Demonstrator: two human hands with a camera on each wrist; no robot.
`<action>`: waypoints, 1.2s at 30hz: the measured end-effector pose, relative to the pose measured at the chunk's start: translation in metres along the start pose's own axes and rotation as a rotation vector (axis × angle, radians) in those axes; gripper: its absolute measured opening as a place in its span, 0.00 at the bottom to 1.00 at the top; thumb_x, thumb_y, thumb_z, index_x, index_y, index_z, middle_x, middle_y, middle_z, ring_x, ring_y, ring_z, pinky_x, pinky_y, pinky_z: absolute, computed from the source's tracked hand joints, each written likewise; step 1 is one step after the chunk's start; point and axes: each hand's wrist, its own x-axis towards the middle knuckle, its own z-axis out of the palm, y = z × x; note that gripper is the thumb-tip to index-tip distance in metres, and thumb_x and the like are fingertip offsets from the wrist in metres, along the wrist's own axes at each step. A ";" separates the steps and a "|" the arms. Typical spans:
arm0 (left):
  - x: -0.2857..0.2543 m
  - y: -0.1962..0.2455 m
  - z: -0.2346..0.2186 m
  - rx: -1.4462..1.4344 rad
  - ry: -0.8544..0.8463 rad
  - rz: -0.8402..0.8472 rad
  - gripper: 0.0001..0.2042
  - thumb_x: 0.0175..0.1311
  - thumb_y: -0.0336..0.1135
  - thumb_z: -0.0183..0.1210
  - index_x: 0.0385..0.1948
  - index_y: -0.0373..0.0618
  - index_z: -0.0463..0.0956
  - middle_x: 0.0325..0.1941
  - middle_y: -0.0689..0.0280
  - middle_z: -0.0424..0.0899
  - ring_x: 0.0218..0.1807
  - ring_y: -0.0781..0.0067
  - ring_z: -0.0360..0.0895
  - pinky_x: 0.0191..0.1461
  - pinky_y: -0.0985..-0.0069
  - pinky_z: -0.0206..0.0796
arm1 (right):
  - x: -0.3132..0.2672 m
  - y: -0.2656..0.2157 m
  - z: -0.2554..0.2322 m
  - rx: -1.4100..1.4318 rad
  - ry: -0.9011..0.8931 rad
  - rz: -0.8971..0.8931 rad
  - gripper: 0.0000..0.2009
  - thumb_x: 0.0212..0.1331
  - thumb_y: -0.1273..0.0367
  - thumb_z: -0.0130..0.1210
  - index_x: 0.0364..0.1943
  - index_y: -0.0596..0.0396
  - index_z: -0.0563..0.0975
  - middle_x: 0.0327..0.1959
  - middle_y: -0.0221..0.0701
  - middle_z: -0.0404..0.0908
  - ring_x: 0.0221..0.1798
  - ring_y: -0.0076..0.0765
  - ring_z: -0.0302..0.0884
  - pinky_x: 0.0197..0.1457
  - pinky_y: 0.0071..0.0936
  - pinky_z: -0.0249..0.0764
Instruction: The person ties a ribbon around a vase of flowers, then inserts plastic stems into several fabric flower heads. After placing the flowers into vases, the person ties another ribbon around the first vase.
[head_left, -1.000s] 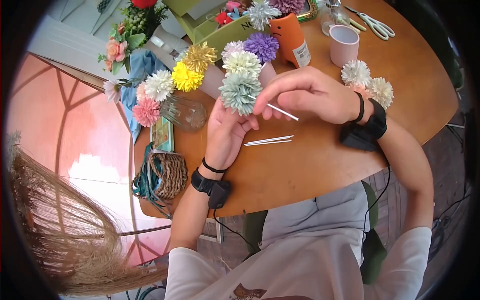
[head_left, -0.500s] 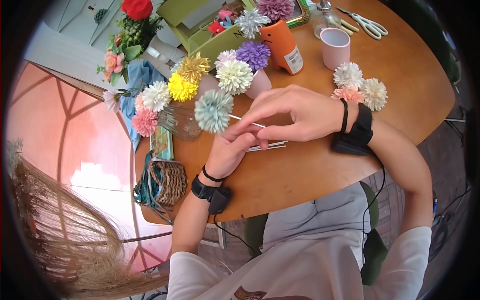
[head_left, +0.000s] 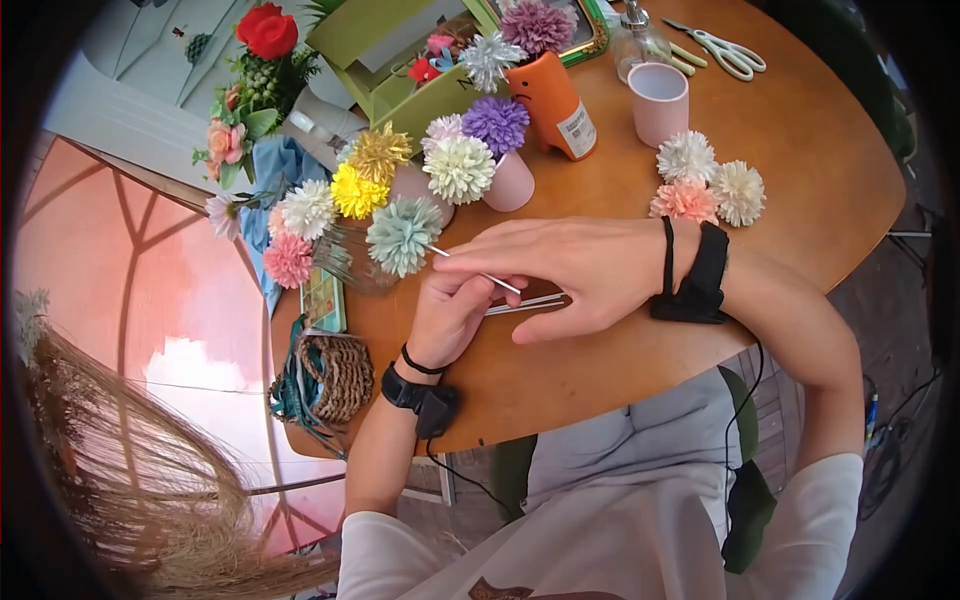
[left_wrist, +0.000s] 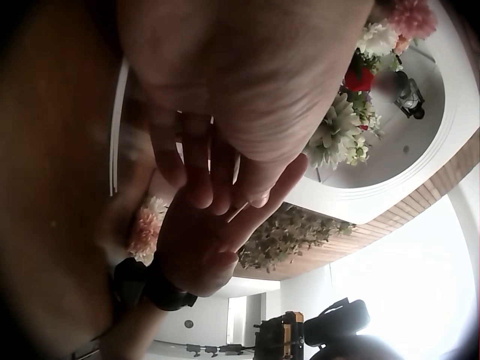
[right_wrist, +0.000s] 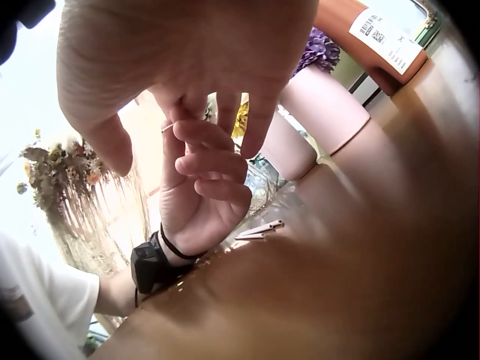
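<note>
Head | left hand [head_left: 450, 318] pinches bluish flower [head_left: 402, 236] by stem [head_left: 503, 284] | open right hand [head_left: 580, 268] partly hides white sticks [head_left: 527, 304]

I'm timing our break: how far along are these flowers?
Looks done: the purple flower, set in a pink cup. In hand: the blue-green flower, its white stick pinched by the left hand. Probably left: placing it, then the three flower heads, which show no sticks; loose sticks lie nearby.

I see the blue-green flower [head_left: 402, 236] now clear of the white flower [head_left: 460, 169] | my right hand [head_left: 575, 268] flatter, thumb spread from the stem [head_left: 475, 270]
</note>
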 end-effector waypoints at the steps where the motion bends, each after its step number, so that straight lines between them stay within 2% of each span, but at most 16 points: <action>1: 0.000 0.001 0.001 -0.002 0.004 -0.004 0.16 0.74 0.46 0.60 0.47 0.40 0.80 0.45 0.61 0.85 0.45 0.70 0.81 0.50 0.71 0.75 | 0.000 0.000 0.001 0.003 0.006 -0.006 0.38 0.61 0.64 0.63 0.75 0.56 0.60 0.68 0.46 0.71 0.70 0.52 0.68 0.72 0.43 0.66; 2: 0.001 0.002 0.002 -0.004 0.006 -0.007 0.16 0.73 0.45 0.60 0.46 0.40 0.81 0.45 0.60 0.84 0.45 0.70 0.81 0.50 0.71 0.75 | -0.001 0.001 0.002 0.004 0.012 -0.012 0.38 0.61 0.64 0.63 0.75 0.56 0.60 0.68 0.46 0.71 0.70 0.52 0.68 0.72 0.43 0.66; 5: 0.001 0.001 -0.008 -0.082 -0.090 0.014 0.12 0.76 0.35 0.56 0.48 0.35 0.79 0.47 0.54 0.85 0.47 0.65 0.83 0.53 0.68 0.76 | -0.001 0.006 0.001 0.035 0.060 -0.022 0.37 0.62 0.64 0.63 0.74 0.56 0.62 0.68 0.45 0.72 0.69 0.52 0.70 0.72 0.43 0.67; 9: 0.003 0.000 -0.006 -0.088 0.013 0.034 0.07 0.75 0.31 0.55 0.41 0.36 0.78 0.43 0.54 0.85 0.42 0.66 0.83 0.49 0.69 0.77 | -0.002 0.012 -0.005 0.042 0.180 -0.021 0.31 0.63 0.64 0.63 0.71 0.54 0.67 0.65 0.43 0.74 0.63 0.50 0.76 0.68 0.41 0.72; 10: 0.003 0.002 -0.003 -0.067 0.042 0.022 0.07 0.74 0.33 0.57 0.40 0.38 0.78 0.40 0.56 0.84 0.40 0.67 0.82 0.46 0.71 0.76 | -0.001 0.015 -0.004 0.053 0.290 -0.037 0.23 0.64 0.63 0.61 0.61 0.54 0.73 0.52 0.40 0.80 0.53 0.39 0.82 0.56 0.37 0.77; 12: 0.006 0.005 0.002 -0.023 0.095 0.003 0.09 0.74 0.38 0.59 0.39 0.42 0.77 0.36 0.60 0.82 0.34 0.70 0.80 0.41 0.74 0.75 | -0.002 0.022 -0.006 0.130 0.382 0.040 0.17 0.65 0.65 0.61 0.55 0.54 0.75 0.47 0.36 0.83 0.43 0.32 0.84 0.49 0.31 0.79; 13: 0.006 0.004 0.002 -0.024 0.116 -0.001 0.06 0.74 0.35 0.58 0.39 0.42 0.77 0.34 0.61 0.82 0.31 0.71 0.79 0.38 0.75 0.73 | 0.000 0.024 -0.008 0.129 0.441 0.078 0.14 0.66 0.66 0.62 0.52 0.55 0.75 0.41 0.31 0.83 0.37 0.26 0.83 0.45 0.26 0.78; 16: 0.007 0.005 -0.002 -0.014 0.145 -0.037 0.05 0.74 0.33 0.57 0.39 0.41 0.77 0.33 0.62 0.82 0.32 0.72 0.78 0.38 0.76 0.72 | 0.000 0.023 -0.015 0.259 0.546 0.199 0.15 0.66 0.64 0.63 0.51 0.56 0.75 0.40 0.28 0.83 0.40 0.23 0.82 0.44 0.24 0.77; 17: 0.007 0.004 -0.002 0.013 0.155 -0.040 0.05 0.74 0.32 0.58 0.39 0.40 0.78 0.33 0.62 0.82 0.32 0.73 0.77 0.39 0.76 0.71 | 0.001 0.021 -0.017 0.302 0.584 0.209 0.18 0.65 0.63 0.65 0.52 0.57 0.75 0.43 0.28 0.82 0.42 0.20 0.80 0.43 0.22 0.77; 20: 0.006 0.002 0.000 0.067 0.179 -0.057 0.05 0.73 0.31 0.58 0.39 0.39 0.79 0.32 0.63 0.82 0.33 0.74 0.77 0.40 0.76 0.70 | 0.004 0.007 -0.016 0.384 0.735 0.153 0.21 0.64 0.63 0.67 0.56 0.57 0.74 0.49 0.29 0.81 0.41 0.17 0.78 0.42 0.20 0.76; 26: 0.009 0.005 0.001 0.103 0.191 -0.072 0.05 0.72 0.29 0.59 0.41 0.37 0.80 0.30 0.65 0.81 0.33 0.76 0.76 0.40 0.79 0.69 | 0.002 0.007 -0.021 0.222 0.615 0.175 0.27 0.63 0.63 0.68 0.63 0.57 0.71 0.54 0.28 0.79 0.38 0.15 0.76 0.39 0.18 0.74; 27: 0.009 0.007 0.002 0.113 0.197 -0.083 0.05 0.72 0.28 0.59 0.41 0.37 0.80 0.30 0.65 0.81 0.33 0.77 0.76 0.40 0.79 0.69 | 0.000 0.002 -0.026 0.252 0.532 0.247 0.26 0.66 0.69 0.63 0.67 0.55 0.68 0.62 0.27 0.71 0.46 0.18 0.76 0.41 0.18 0.79; 30: 0.008 0.007 0.003 0.117 0.181 -0.086 0.05 0.72 0.28 0.59 0.42 0.37 0.81 0.30 0.69 0.80 0.33 0.81 0.75 0.39 0.83 0.68 | 0.003 0.002 -0.025 0.289 0.532 0.264 0.25 0.67 0.70 0.62 0.67 0.54 0.69 0.55 0.27 0.76 0.42 0.17 0.77 0.39 0.17 0.77; 31: 0.008 0.010 0.005 0.113 0.179 -0.089 0.06 0.72 0.29 0.59 0.42 0.37 0.82 0.30 0.70 0.80 0.33 0.82 0.75 0.39 0.83 0.68 | 0.003 0.002 -0.024 0.342 0.563 0.299 0.23 0.66 0.67 0.64 0.63 0.56 0.73 0.49 0.26 0.80 0.37 0.16 0.77 0.37 0.20 0.76; 34: 0.008 0.011 0.005 0.125 0.175 -0.067 0.07 0.72 0.31 0.59 0.43 0.38 0.82 0.31 0.72 0.80 0.33 0.85 0.74 0.39 0.86 0.67 | 0.004 0.005 -0.023 0.311 0.568 0.366 0.21 0.67 0.69 0.63 0.62 0.56 0.72 0.49 0.27 0.80 0.38 0.17 0.78 0.37 0.20 0.77; 36: 0.009 0.009 0.000 0.109 0.157 -0.037 0.08 0.73 0.32 0.59 0.43 0.37 0.82 0.31 0.72 0.80 0.33 0.86 0.74 0.39 0.86 0.68 | 0.003 0.009 -0.023 0.308 0.611 0.347 0.20 0.67 0.70 0.62 0.62 0.56 0.72 0.50 0.27 0.81 0.40 0.18 0.78 0.37 0.20 0.77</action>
